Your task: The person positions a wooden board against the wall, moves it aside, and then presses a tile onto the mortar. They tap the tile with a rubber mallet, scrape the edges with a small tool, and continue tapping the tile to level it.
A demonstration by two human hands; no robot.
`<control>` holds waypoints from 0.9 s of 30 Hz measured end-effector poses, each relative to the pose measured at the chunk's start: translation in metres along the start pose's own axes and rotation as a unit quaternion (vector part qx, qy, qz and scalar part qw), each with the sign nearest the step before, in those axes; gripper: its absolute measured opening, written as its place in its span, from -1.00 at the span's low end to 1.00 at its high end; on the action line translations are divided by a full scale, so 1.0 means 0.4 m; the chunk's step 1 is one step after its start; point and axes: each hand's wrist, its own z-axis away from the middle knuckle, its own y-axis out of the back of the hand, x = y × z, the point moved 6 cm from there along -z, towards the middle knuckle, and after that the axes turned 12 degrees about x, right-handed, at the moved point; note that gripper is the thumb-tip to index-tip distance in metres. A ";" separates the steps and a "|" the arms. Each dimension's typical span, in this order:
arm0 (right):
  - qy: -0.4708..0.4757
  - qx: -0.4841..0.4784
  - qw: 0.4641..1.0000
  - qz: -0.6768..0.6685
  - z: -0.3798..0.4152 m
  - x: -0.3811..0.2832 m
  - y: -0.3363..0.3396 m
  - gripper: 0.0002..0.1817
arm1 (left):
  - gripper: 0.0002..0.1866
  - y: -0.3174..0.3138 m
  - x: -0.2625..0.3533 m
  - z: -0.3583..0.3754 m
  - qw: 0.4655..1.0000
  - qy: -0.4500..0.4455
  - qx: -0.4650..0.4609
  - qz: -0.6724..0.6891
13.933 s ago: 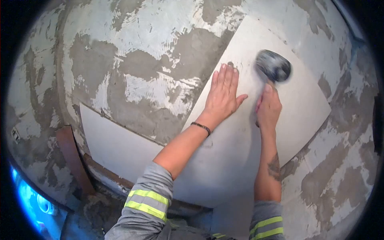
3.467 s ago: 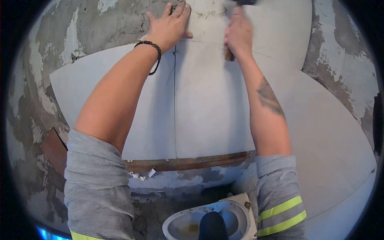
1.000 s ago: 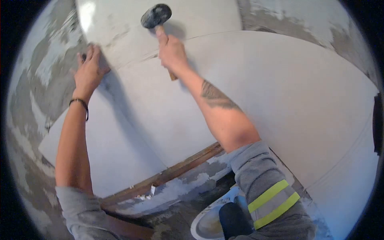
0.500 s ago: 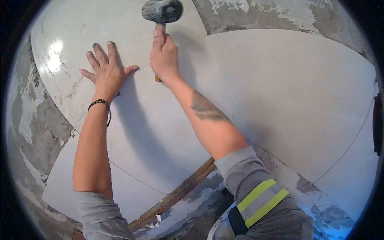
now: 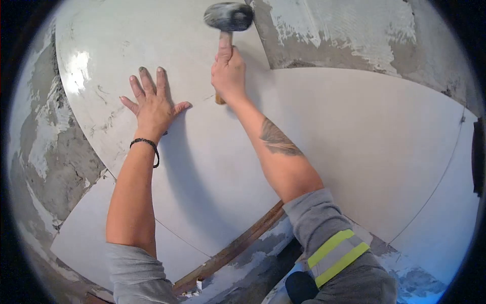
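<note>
My right hand (image 5: 229,73) grips the wooden handle of a rubber mallet (image 5: 229,16), its dark, whitish-smeared head raised at the top of the view. The handle's lower end shows below my fist. Spread flat with fingers apart, my left hand (image 5: 154,109) presses on a large pale tile (image 5: 202,152) to the left of the mallet. Dark smudges mark the tile around my left fingers, and a bright glare lies on its upper left part. My right arm casts a long shadow over the tile.
More pale tiles (image 5: 374,137) adjoin on the right and at the lower left. Bare rough wall with patchy mortar (image 5: 349,35) shows at the top right and along the left. A wooden batten (image 5: 238,238) runs diagonally under the tile's lower edge.
The view has shifted, so both hands and the tiles appear farther right and mostly lower. My left hand stays flat on the tile; my right hand still holds the mallet, whose head is slightly blurred.
</note>
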 end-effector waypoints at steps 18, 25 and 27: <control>0.095 -0.019 0.994 0.043 -0.059 -0.113 -0.165 -0.18 | 0.26 -0.003 0.012 0.015 1.000 0.007 -0.002 0.025; 0.169 -0.088 0.981 0.021 -0.072 -0.186 -0.288 -0.38 | 0.32 0.062 -0.096 0.027 0.998 0.037 -0.007 0.049; 0.107 -0.046 0.993 0.008 -0.049 -0.192 -0.318 -0.27 | 0.35 0.062 -0.151 0.049 0.997 0.055 0.009 0.061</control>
